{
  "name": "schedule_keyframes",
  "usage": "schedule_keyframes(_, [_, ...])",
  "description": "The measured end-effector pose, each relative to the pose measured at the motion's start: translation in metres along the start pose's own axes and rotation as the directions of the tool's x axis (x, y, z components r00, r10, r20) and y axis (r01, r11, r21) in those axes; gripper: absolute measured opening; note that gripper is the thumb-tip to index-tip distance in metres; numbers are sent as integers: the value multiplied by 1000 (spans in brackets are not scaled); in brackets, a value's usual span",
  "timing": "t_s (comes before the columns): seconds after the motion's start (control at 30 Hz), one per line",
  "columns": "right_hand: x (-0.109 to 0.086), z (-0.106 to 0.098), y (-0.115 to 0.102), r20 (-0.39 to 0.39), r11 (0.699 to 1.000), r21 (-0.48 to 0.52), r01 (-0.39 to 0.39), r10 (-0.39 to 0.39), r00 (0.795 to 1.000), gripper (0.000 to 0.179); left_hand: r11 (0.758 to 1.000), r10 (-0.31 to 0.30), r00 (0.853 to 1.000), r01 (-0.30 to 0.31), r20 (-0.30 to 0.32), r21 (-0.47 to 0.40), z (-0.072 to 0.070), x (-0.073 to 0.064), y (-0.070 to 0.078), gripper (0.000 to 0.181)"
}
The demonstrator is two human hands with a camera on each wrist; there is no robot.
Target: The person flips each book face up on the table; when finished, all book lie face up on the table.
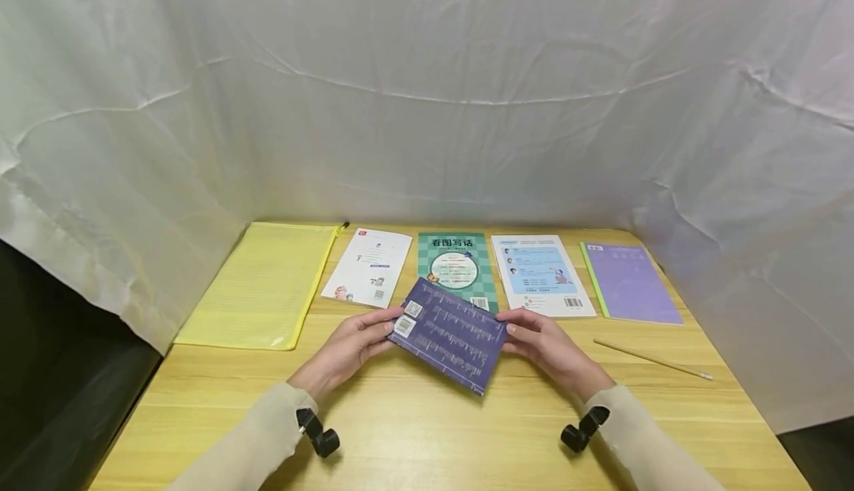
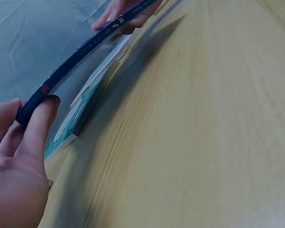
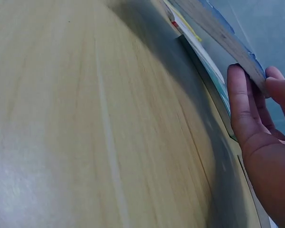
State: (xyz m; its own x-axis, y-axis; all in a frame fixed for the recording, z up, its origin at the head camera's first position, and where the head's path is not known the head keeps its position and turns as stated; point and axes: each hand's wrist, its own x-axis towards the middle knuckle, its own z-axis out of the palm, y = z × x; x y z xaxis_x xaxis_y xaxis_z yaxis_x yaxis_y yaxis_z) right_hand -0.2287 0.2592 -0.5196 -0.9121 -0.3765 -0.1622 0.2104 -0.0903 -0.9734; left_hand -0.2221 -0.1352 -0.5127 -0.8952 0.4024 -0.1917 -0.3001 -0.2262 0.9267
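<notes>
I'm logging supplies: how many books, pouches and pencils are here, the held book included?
Books: 5 (dark blue book, green book, purple book, left white book, right white book)
Yellow pouch: 1
Pencil: 1
Total: 7

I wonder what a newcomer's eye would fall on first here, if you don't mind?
Probably the dark purple book, held above the table between the left hand and right hand. Next might come the bright yellow zip pouch on the table's left side.

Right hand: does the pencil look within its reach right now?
Probably, once freed: the right hand is holding the dark blue book, but the pencil lies nearby on the table with nothing covering it.
</notes>
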Motion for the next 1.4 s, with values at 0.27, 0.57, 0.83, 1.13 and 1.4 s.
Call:
schedule_keyframes(0.27, [-2, -1, -3, -34, 998, 66, 2, 0, 999, 28, 977, 0, 1000, 3, -16, 215, 8, -3, 7, 46])
schedule_keyframes(0.57, [-2, -2, -5, -47, 995, 97, -3, 7, 999, 25, 965, 58, 996, -41, -62, 258, 12, 1, 12, 33])
schedule_keyframes(0.83, [-1, 0, -6, -46, 994, 108, 32, -27, 999, 24, 968, 101, 989, -73, -106, 240, 15, 5, 12, 35])
schedule_keyframes(1.13, [-1, -4, -7, -75, 987, 154, 52, -41, 996, 28, 982, 108, 993, -101, -37, 163, 12, 7, 19, 42])
schedule_keyframes(1.4, [-3, -4, -10, -88, 969, 241, 61, -41, 995, 32, 943, 174, 983, -150, -58, 297, 14, 6, 22, 36])
